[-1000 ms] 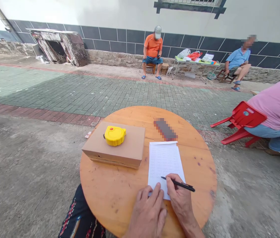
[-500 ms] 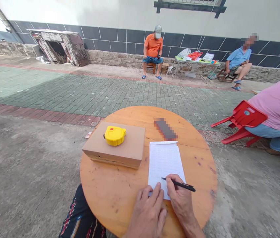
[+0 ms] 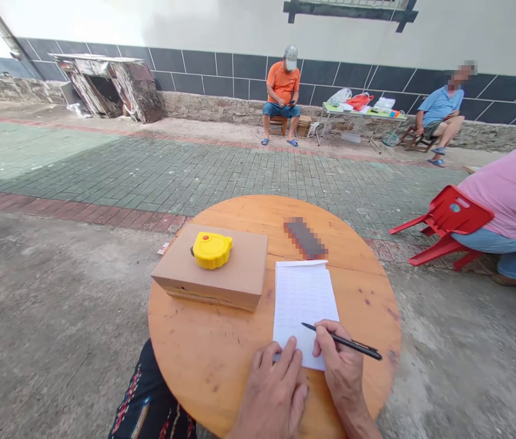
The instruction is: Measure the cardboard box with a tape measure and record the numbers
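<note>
My right hand (image 3: pixel 344 369) is closed around a black pen (image 3: pixel 354 345), its tip over the lower part of a white notepad (image 3: pixel 306 292). Rows of small handwriting cover much of the page. My left hand (image 3: pixel 276 387) lies flat with its fingers stretched out, the fingertips resting on the pad's lower left edge. Left of the pad, a yellow tape measure (image 3: pixel 213 250) sits on a brown cardboard box (image 3: pixel 244 262). Above the pad lies a dark, blurred-out flat object (image 3: pixel 306 239).
All this rests on a round wooden table (image 3: pixel 368 292). To the right, a person in pink (image 3: pixel 509 183) sits on a red plastic chair (image 3: pixel 459 213). Across the brick paving, two people sit by the wall near a folding table (image 3: pixel 363 111) with bags on it.
My right hand has shifted right with the pen, and the pen tip has moved slightly right and up. My left hand stays put. The person in orange has brought a hand to the device they hold.
</note>
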{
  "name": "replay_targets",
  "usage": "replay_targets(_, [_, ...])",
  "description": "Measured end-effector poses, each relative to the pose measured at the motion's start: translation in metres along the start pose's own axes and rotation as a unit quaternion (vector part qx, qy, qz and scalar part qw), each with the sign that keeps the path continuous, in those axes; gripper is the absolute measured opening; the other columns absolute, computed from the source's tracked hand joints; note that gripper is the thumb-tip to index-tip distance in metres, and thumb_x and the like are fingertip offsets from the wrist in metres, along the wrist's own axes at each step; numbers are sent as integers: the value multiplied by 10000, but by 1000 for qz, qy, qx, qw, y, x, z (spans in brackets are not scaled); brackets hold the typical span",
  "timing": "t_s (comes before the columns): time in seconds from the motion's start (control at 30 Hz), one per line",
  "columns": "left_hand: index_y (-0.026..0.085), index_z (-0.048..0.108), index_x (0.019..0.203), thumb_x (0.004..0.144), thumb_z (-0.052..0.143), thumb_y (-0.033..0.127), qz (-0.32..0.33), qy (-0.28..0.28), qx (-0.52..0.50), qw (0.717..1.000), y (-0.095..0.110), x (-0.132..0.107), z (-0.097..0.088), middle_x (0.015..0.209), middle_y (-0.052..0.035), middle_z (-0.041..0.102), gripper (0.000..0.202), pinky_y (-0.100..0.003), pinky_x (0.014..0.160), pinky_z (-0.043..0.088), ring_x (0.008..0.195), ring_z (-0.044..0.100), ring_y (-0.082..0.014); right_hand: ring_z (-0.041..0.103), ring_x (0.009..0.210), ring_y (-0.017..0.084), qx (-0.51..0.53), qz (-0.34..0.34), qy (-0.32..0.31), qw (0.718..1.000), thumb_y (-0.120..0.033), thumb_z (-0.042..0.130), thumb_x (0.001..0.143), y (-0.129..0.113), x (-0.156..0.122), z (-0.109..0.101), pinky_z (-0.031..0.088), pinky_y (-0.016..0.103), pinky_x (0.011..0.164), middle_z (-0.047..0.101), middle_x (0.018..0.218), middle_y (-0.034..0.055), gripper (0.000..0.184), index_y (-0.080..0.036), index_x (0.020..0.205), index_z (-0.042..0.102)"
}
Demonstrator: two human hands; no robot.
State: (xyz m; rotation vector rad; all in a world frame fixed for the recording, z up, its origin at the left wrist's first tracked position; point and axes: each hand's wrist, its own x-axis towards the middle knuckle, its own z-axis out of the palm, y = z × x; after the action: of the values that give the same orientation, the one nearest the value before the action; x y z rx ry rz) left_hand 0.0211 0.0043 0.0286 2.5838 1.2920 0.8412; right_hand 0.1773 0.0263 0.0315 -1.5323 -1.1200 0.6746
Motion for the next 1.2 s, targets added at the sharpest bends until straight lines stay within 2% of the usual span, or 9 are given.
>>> replay_targets(0.13, [178,597,1205,865,564,276,2,-9,-5,1000,0,0,-2,1343,-26,590,355,-366,865,426,1009,484,-237,598,595,145,-22,-28,39,999,-402,539,915,-2,1,-2,523,256,627,608,634,-14,230,-188,922,622])
replay_targets(0.27, [177,596,1208,857,568,275,3,-7,-7,1000,-2,1,-3,1345,-20,590,366,-367,870,434,1014,481,-232,680,890,206,-125,-105,7,987,-333,510,939,3,5,-14,557,331,800,705,1000,87,236,-187,1079,632])
replay_targets(0.33, [181,593,1213,857,570,272,4,-11,-10,1000,-2,1,-3,1355,-9,582,368,-368,873,436,1011,479,-228,660,995,219,-212,-198,-36,956,-252,462,946,8,9,-24,542,357,867,684,1115,101,274,-201,1164,621])
replay_targets(0.43, [187,589,1218,865,568,276,4,-15,-12,1000,-2,1,-3,1361,-4,577,365,-372,872,437,1008,478,-229,641,995,237,-363,-313,-83,874,-112,403,910,14,15,-37,533,377,827,678,1122,106,395,-223,1216,628])
replay_targets(0.5, [188,591,1212,871,564,281,-1,-13,-14,1000,-1,1,-2,1356,-11,580,354,-378,875,435,1009,478,-231,630,989,251,-438,-344,-102,824,-53,408,880,17,17,-42,518,382,795,674,1125,109,435,-244,1180,659])
replay_targets(0.57, [191,592,1205,875,558,283,-5,-14,-19,1000,-1,0,-1,1354,-16,579,344,-383,879,431,1010,476,-232,621,1013,252,-466,-359,-106,801,-30,411,874,21,17,-44,507,379,797,663,1155,103,460,-266,1178,662])
replay_targets(0.83, [232,586,1171,870,560,256,-13,10,-40,999,-1,-3,6,1353,27,573,304,-382,897,410,1017,474,-222,615,1022,238,-388,-340,36,856,-40,336,877,56,15,-53,525,405,858,649,1131,132,430,-155,1199,596])
replay_targets(1.07, [249,602,1130,852,581,223,-17,7,-45,999,1,-3,5,1319,17,595,280,-391,916,427,1033,498,-229,612,1038,254,-360,-284,54,887,-107,355,881,59,17,-53,516,445,898,662,1108,135,374,-147,1142,620])
replay_targets(1.2, [235,626,998,841,551,180,-29,18,-46,998,3,-5,5,1320,16,594,182,-412,909,459,1026,517,-239,626,1004,257,-350,-281,63,892,-137,367,874,60,19,-51,516,443,882,683,1066,128,358,-163,1096,646])
